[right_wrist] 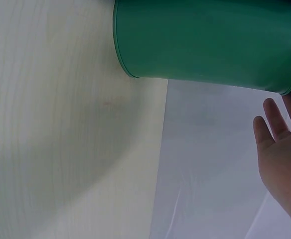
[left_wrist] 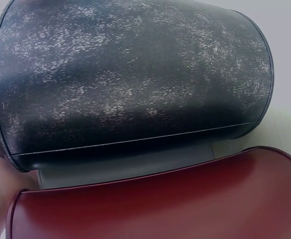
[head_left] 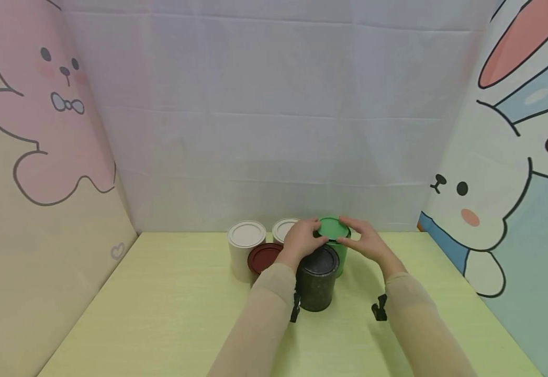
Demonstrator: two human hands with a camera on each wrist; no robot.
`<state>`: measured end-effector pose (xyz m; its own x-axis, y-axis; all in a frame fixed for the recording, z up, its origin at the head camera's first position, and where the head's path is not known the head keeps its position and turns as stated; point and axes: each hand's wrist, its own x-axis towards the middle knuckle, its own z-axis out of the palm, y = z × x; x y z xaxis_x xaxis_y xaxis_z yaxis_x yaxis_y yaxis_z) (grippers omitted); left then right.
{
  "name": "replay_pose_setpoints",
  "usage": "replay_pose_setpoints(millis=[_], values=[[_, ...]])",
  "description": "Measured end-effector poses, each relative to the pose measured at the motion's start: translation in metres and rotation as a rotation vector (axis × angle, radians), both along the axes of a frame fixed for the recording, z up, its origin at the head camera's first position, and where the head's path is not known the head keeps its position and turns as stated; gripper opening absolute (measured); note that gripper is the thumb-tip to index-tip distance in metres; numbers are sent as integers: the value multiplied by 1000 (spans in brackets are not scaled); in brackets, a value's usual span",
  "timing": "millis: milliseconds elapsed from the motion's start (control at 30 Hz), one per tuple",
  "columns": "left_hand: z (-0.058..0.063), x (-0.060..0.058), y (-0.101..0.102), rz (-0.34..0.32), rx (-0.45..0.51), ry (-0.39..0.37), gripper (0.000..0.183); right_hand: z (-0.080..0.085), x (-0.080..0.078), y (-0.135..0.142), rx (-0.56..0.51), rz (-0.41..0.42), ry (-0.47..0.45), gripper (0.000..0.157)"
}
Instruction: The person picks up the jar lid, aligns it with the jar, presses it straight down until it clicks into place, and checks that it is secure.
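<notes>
A green can (head_left: 342, 257) stands at the back right of the group, its green lid (head_left: 334, 229) between both hands. My left hand (head_left: 300, 238) grips the lid's left edge with fingers and thumb, reaching over the other cans. From the right, my right hand (head_left: 365, 242) pinches the opposite edge, fingers behind and thumb in front. In the right wrist view the green can (right_wrist: 210, 42) lies above the loosely bent outer fingers (right_wrist: 272, 119). Whether the lid is seated or slightly raised, I cannot tell. A scuffed black can (head_left: 317, 283) stands just in front, lid on.
A dark red can (head_left: 265, 256) is left of the black one, partly behind my left sleeve. Two white cans, one at the left (head_left: 247, 235) and one farther back (head_left: 283, 228), stand behind it. A pale cloth wall (head_left: 274, 146) rises behind the yellow-green table (head_left: 170, 314).
</notes>
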<state>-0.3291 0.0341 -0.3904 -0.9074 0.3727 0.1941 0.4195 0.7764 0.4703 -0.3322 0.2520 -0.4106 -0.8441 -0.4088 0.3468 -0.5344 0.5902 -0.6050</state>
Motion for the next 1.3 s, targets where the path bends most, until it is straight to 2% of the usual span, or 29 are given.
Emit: replay_pose_setpoints(millis=[200, 433, 733, 933, 1300], values=[[2, 1, -1, -20, -55, 33, 47, -1, 2, 0, -7, 18, -27, 61], [3, 4, -2, -40, -80, 62, 42, -4, 5, 2, -21, -1, 2, 52], [0, 8, -1, -109, -149, 105, 37, -3, 6, 1, -36, -7, 74, 47], [0, 13, -5, -164, -164, 134, 36, 0, 4, 2, -20, -9, 90, 45], [3, 24, -9, -220, -230, 175, 35, 0, -1, 1, -7, 15, 97, 43]])
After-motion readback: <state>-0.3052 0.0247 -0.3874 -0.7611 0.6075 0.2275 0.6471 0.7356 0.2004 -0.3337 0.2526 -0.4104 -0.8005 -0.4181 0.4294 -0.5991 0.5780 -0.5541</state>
